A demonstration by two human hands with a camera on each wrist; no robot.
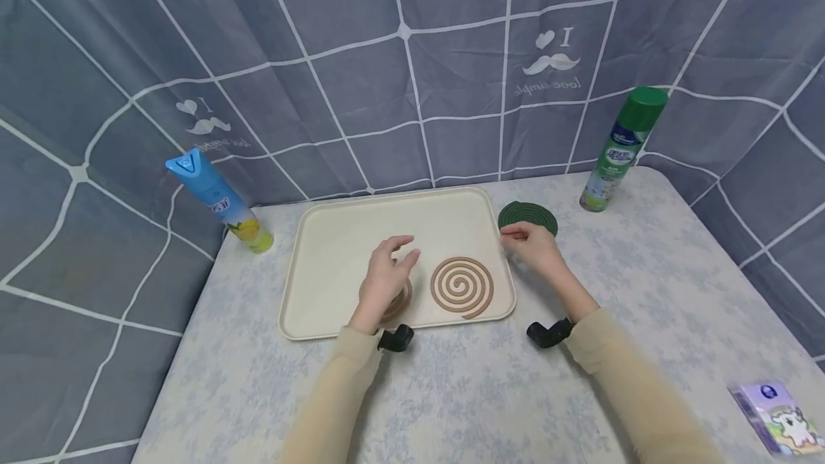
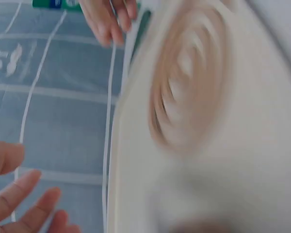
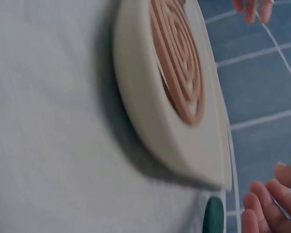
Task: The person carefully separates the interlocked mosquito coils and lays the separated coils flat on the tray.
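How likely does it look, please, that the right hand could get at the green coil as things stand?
Probably yes: the right hand is close to the green coil and looks empty, and nothing visible blocks the way between them.

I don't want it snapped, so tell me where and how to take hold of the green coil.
Probably best to pinch the green coil by its outer ring, coming from the right with the right hand. It lies flat on the table; the tray sits close on its left, while its right side is free. Its wound shape suggests a light grip.
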